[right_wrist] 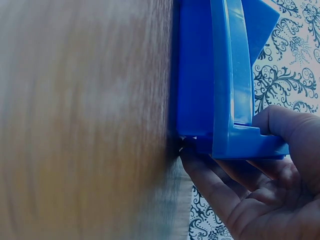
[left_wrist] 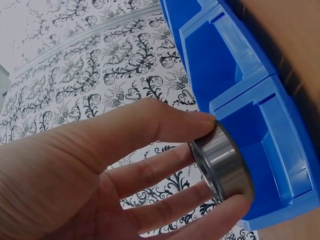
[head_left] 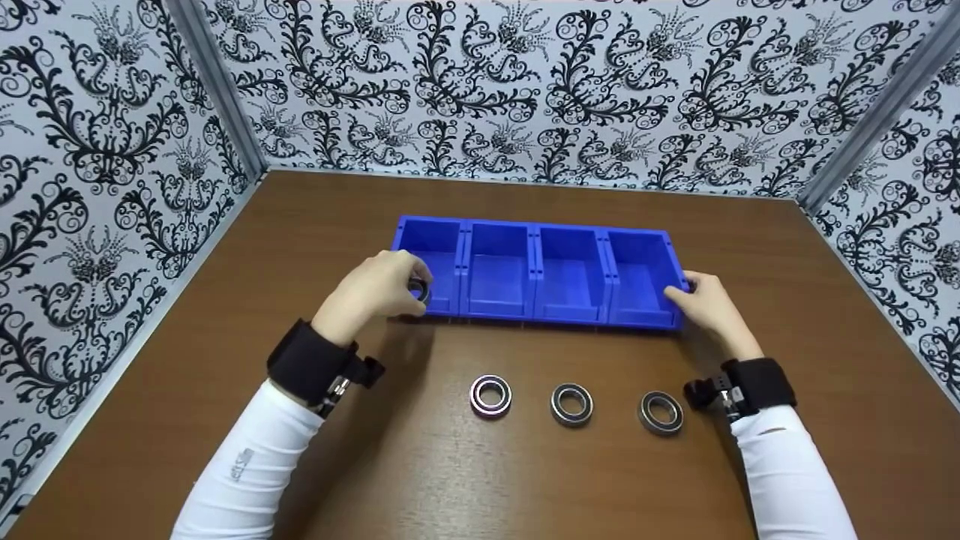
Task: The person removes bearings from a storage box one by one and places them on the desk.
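In the head view my left hand (head_left: 375, 289) pinches a ball bearing (head_left: 421, 289) at the front of the leftmost compartment of a blue divided bin (head_left: 495, 309). The left wrist view shows this bearing's shiny steel outer ring (left_wrist: 223, 162) held on edge between thumb and fingertips, in front of the bin's opening. My right hand (head_left: 709, 306) grips the bin's right end. In the right wrist view its thumb hooks over the blue side wall (right_wrist: 260, 145) and the other fingers lie along the outside, low by the tabletop.
Three more bearings lie flat in a row before the bin: a left one (head_left: 490, 396), a middle one (head_left: 571, 405) and a right one (head_left: 661, 413). The brown tabletop (head_left: 360, 480) meets patterned walls (head_left: 487, 97) at the back and sides.
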`<state>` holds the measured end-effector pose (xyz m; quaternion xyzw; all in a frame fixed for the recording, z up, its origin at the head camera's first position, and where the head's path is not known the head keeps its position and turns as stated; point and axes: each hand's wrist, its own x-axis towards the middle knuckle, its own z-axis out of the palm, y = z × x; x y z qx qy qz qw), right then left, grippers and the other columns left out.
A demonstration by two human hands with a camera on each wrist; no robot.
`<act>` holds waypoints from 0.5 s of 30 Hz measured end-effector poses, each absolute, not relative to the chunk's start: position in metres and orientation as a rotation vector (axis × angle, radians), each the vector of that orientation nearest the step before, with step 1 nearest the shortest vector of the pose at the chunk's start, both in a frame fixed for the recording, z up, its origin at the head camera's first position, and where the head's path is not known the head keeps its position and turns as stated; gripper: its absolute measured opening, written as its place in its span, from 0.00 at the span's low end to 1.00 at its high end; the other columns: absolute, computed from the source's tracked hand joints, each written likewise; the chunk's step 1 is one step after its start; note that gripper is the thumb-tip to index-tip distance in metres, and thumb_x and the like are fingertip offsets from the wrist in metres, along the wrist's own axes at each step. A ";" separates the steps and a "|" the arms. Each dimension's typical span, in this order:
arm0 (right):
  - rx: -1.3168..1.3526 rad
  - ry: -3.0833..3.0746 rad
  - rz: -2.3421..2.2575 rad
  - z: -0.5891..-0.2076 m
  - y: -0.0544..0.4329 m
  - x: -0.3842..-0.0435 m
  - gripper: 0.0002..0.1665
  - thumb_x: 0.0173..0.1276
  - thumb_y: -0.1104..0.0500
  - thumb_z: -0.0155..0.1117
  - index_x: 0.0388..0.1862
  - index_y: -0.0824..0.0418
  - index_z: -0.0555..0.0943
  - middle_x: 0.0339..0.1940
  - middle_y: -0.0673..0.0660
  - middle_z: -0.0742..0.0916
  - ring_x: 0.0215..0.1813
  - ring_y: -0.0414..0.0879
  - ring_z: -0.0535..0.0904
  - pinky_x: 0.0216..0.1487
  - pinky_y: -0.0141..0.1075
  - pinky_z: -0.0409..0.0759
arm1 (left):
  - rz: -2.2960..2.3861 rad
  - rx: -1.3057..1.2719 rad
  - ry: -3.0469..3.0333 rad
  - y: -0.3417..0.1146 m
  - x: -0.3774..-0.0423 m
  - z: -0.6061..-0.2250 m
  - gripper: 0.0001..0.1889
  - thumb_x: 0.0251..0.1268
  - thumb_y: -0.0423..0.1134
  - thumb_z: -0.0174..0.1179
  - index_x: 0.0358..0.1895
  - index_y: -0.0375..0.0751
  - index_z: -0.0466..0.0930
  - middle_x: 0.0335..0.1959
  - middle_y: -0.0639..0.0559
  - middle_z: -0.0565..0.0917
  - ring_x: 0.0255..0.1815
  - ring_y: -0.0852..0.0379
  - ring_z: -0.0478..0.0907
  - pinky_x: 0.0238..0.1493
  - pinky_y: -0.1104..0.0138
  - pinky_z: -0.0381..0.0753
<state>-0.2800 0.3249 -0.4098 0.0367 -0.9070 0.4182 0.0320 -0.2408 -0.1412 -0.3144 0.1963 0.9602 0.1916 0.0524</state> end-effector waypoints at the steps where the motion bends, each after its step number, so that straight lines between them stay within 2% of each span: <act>1: 0.111 -2.793 1.289 -0.410 0.325 -0.280 0.24 0.70 0.67 0.55 0.59 0.84 0.74 0.45 0.73 0.85 0.34 0.36 0.79 0.35 0.25 0.76 | 0.579 0.597 2.921 -0.141 -0.240 -0.315 0.18 0.50 0.33 0.67 0.48 0.34 0.87 0.46 0.41 0.86 0.45 0.43 0.81 0.50 0.51 0.79; 15: 0.087 -2.814 1.301 -0.411 0.325 -0.281 0.26 0.72 0.65 0.55 0.62 0.83 0.73 0.50 0.75 0.84 0.36 0.37 0.79 0.37 0.25 0.76 | 0.589 0.663 2.906 -0.143 -0.232 -0.323 0.18 0.48 0.32 0.67 0.47 0.34 0.87 0.43 0.43 0.87 0.46 0.43 0.82 0.49 0.50 0.79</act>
